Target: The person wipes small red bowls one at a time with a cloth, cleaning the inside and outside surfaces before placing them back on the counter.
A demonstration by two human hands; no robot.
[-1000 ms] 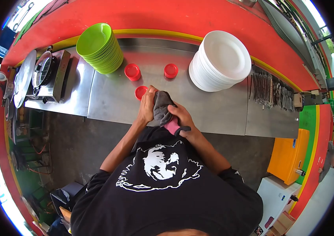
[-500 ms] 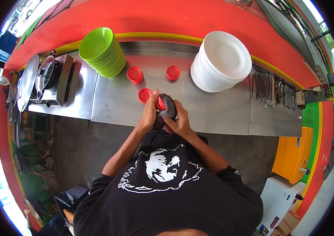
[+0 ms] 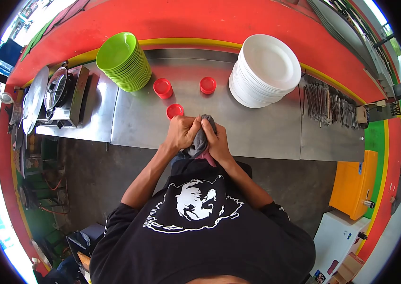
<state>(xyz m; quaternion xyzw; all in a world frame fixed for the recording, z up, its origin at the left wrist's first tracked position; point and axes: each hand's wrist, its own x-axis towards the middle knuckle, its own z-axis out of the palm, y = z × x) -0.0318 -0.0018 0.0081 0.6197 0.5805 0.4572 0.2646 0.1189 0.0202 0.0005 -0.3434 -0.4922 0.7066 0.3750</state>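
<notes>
A crumpled grey cloth with a pink part hangs between my hands at the counter's front edge. My left hand is closed in a fist at the cloth's left side. From the right, my right hand grips the cloth, thumb and fingers pressed together near its top. Whether a red object is inside the cloth cannot be seen. Just beyond my left hand stands a small red round container. Two similar ones, a left red container and a right red container, stand farther back.
On the steel counter rise a stack of green bowls and a stack of white plates. Cutlery lies at the right end. A gas stove with a lidded pan is at the left.
The red object that showed between my hands is now hidden from view. My left hand has closed into a fist, and the cloth hangs more upright between both hands.
</notes>
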